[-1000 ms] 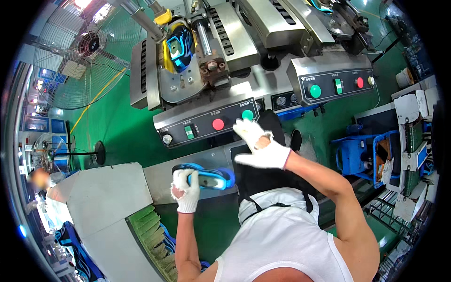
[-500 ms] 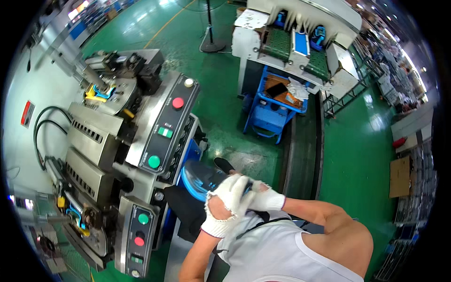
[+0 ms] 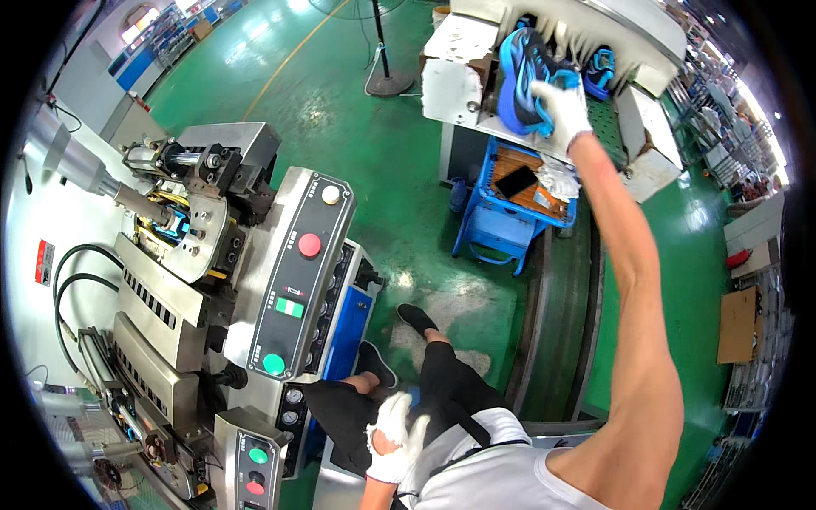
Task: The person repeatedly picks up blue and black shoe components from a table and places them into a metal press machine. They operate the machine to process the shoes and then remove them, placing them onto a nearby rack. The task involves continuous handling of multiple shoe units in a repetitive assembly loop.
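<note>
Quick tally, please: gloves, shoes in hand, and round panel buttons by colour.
White gloves: 2
Held shoe: 1
Green round buttons: 2
Red round buttons: 2
White round button: 1
Total: 8 in view; the nearer panel is cut off by the picture's edge.

- Glossy green floor (image 3: 374,195) shows bright reflections (image 3: 312,119)
- Yellow line (image 3: 285,75) crosses the floor at upper left
- Blue cart (image 3: 495,223) stands on the floor
- Cardboard box (image 3: 737,327) sits near grey racks (image 3: 745,389), far right
</note>
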